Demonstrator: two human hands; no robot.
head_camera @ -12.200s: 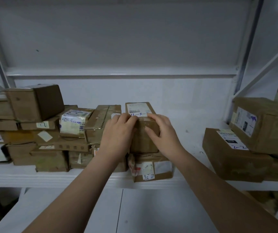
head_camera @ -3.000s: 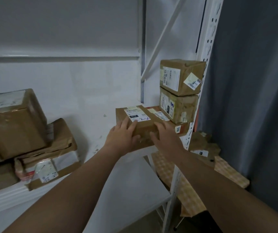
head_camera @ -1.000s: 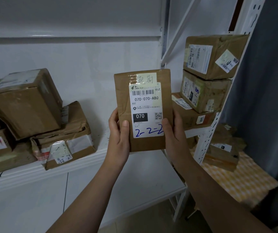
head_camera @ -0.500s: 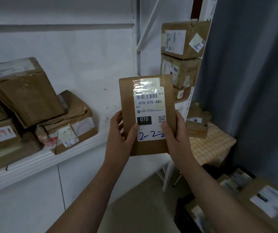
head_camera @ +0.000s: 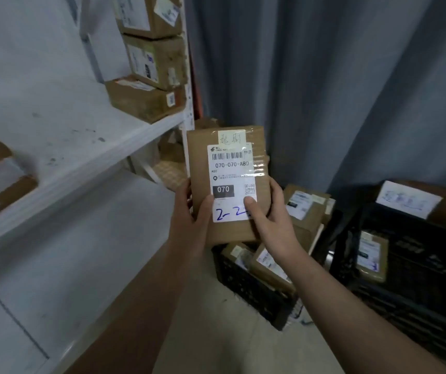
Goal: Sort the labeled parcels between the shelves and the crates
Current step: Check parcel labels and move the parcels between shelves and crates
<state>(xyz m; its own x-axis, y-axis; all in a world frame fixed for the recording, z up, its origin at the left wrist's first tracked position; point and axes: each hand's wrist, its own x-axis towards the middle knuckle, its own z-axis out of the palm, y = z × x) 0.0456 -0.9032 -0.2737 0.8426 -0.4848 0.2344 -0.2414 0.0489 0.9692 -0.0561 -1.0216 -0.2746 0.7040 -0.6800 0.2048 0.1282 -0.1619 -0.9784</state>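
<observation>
Shelf: white shelf (head_camera: 81,157) on the left, with three brown boxes (head_camera: 149,66) stacked at its far end.
Left hand: the left hand (head_camera: 189,220) grips the parcel's left edge, thumb on the front.
Parcel: the parcel (head_camera: 227,168) is flat and brown, held upright in the air between the shelf and the crates. Its white label reads 070-070-A80, with a blue "2-2" below.
Right hand: the right hand (head_camera: 273,220) grips the right edge, thumb on the label.
Crates: a black crate (head_camera: 246,287) and a second crate (head_camera: 416,247) stand on the floor with parcels inside.

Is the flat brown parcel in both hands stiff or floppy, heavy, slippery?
Probably stiff: the parcel stands unbent, gripped only low. Likely light: left hand and right hand merely pinch it. Its glossy tape may be slippery.
</observation>
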